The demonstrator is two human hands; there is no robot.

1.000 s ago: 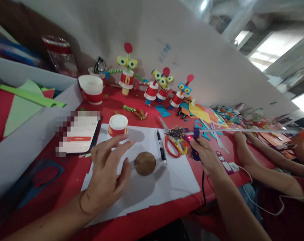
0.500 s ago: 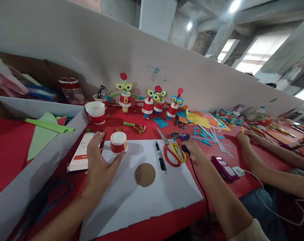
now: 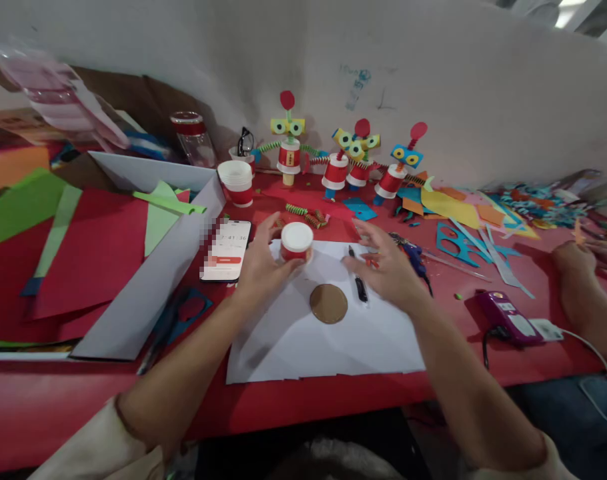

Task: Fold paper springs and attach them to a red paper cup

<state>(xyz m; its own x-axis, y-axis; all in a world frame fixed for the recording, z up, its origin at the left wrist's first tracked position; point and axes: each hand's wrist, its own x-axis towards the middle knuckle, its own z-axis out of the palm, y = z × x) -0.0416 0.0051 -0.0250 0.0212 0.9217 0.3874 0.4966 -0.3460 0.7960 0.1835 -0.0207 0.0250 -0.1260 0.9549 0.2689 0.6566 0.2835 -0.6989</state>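
Note:
A small red-and-white paper cup (image 3: 297,241) stands upside down at the back edge of a white paper sheet (image 3: 303,353). Around its left side curves my left hand (image 3: 263,263), thumb in front and fingers apart; whether it touches the cup I cannot tell. My right hand (image 3: 391,267) hovers open over the pen (image 3: 359,288) and the scissors, which it mostly hides. On the sheet, in front of the cup, lies a round brown cardboard disc (image 3: 328,304). A blue glue gun (image 3: 416,257) rests just beyond my right hand.
Several paper-cup robot figures (image 3: 289,157) line the wall. At left are a phone (image 3: 227,250), stacked paper cups (image 3: 236,183) and a box (image 3: 153,267) of coloured paper. Rightward lie paper scraps (image 3: 451,207), a purple device (image 3: 508,317) and another person's hand (image 3: 576,260).
My right hand has left the glue gun and moved left over the scissors and pen. My left fingers have come closer around the cup. The view has tilted down and turned left.

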